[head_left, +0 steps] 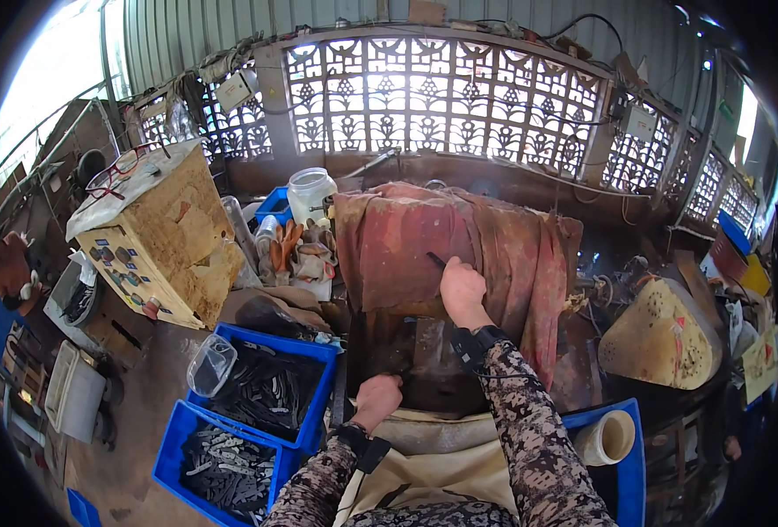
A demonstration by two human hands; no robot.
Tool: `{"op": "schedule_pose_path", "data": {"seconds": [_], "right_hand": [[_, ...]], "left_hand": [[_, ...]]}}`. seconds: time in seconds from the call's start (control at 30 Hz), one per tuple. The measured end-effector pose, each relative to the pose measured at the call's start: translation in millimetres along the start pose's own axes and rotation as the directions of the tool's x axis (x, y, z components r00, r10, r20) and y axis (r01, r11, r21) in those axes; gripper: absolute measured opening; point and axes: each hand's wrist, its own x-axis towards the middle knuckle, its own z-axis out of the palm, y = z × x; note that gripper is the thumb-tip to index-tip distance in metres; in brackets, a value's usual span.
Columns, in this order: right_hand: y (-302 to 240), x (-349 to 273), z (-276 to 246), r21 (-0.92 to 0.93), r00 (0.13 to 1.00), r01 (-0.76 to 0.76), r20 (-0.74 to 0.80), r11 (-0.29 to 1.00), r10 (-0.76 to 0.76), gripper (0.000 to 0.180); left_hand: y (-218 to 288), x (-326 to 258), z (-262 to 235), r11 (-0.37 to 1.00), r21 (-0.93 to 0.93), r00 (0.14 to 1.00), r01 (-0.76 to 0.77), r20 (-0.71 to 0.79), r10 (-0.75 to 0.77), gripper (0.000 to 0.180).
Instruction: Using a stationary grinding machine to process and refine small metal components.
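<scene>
While fingers of the right hand pinched a slim dark strip, steadiness seemed wise.
For the left hand, I couldn't tell.

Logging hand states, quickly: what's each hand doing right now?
Left hand: fingers curled; whether it holds anything cannot be told.
Right hand: closed, holding a slim dark elongated piece, material unclear.

Down to your left, the brown floor carried a small blue tray. Closer beside you, a near blue bin and a far blue bin bore dark strips; what supported both was hidden.
</scene>
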Motion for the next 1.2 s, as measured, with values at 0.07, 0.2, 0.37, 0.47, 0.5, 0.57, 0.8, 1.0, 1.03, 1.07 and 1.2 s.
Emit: {"op": "schedule_pose_path", "data": {"seconds": [0.07, 0.2, 0.37, 0.47, 0.5, 0.57, 0.8, 1.0, 1.03, 1.07, 1.2], "right_hand": [[-1, 2, -2, 0.001, 1.0, 0.001, 0.01, 1.0, -0.001, 0.013], [0, 0, -3, 0.005, 1.0, 0.0, -0.008, 1.0, 0.0, 0.014], [0, -2, -3, -0.01, 1.0, 0.006, 0.001, 1.0, -0.006, 0.014], [-1, -6, -4, -0.006, 1.0, 0.011, -0.023, 1.0, -0.011, 0.013], [-1, -9, -2, -0.006, 1.0, 0.014, -0.015, 1.0, -0.014, 0.013], [-3, -15, 5, 0.0, 0.998, 0.048, -0.035, 0.999, -0.047, 0.013], [30, 4, 4, 0.16, 0.996, 0.088, -0.019, 0.983, -0.086, 0.028], [28, -77, -45, 0.226, 0.994, 0.112, -0.029, 0.968, -0.109, 0.027], [22, -105, -54, 0.248, 0.991, 0.134, -0.04, 0.959, -0.128, 0.026], [22, -133, -62, 0.313, 0.99, 0.134, -0.006, 0.94, -0.139, 0.023], [47, -236, -72, 0.568, 0.973, 0.211, -0.044, 0.796, -0.227, 0.016]], "left_hand": [[0, 1, 0, 1.0, -0.003, 1.0, -0.002, 0.005, 0.002, 0.024], [4, 0, -4, 1.0, -0.014, 1.0, 0.021, 0.017, -0.02, 0.024], [7, -3, -7, 0.999, -0.019, 0.999, 0.027, 0.022, -0.027, 0.024], [8, -7, -9, 0.999, -0.033, 1.0, 0.029, 0.011, -0.029, 0.024], [8, -11, -9, 0.999, -0.04, 0.999, 0.032, 0.01, -0.032, 0.023], [5, -17, -6, 0.998, -0.013, 0.995, 0.067, 0.071, -0.066, 0.023], [16, 2, -14, 1.0, 0.003, 0.999, -0.007, 0.043, 0.007, 0.019], [-15, 10, 14, 0.928, -0.335, 0.953, -0.165, -0.296, 0.063, 0.026], [-25, 10, 12, 0.931, -0.33, 0.955, -0.153, -0.291, 0.054, 0.026], [-32, 10, 13, 0.918, -0.373, 0.948, -0.136, -0.319, 0.011, 0.026], [-11, 23, 3, 0.942, -0.218, 0.913, -0.257, -0.375, 0.162, 0.023]]}}
